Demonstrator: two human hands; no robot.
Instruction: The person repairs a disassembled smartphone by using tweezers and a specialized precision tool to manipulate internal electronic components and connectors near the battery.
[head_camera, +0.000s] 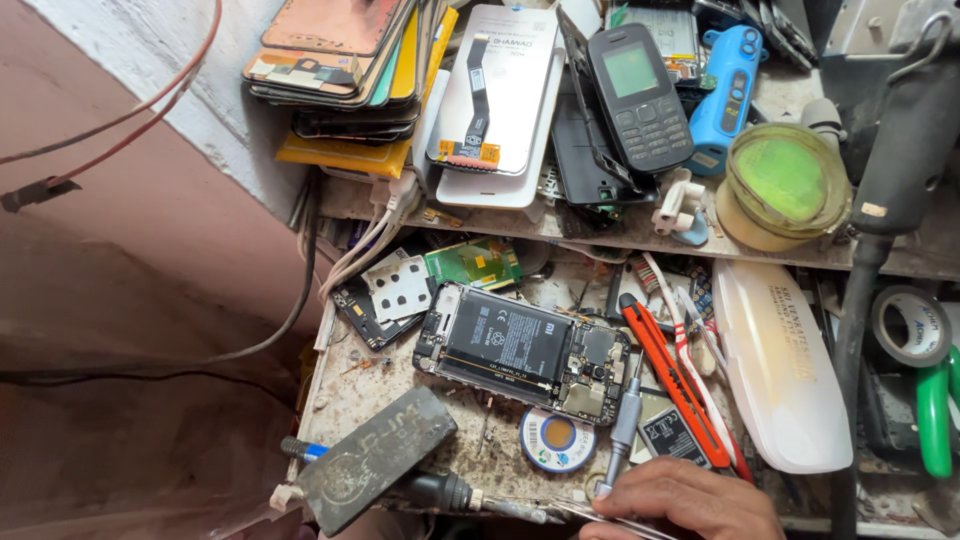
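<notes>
**Opened phone on the bench, one hand at the screwdriver**

The opened phone (522, 352) lies flat on the dirty workbench (400, 385), back cover off, battery up. Its long axis runs left to right, a little tilted, with the camera end toward the right. Just beside it, the right hand (680, 500) closes its fingers (640, 482) around a grey screwdriver (625, 425), which stands nearly upright, with its upper end near the phone's lower right corner. A small solder-wick spool (557, 440) lies left of it.
</notes>
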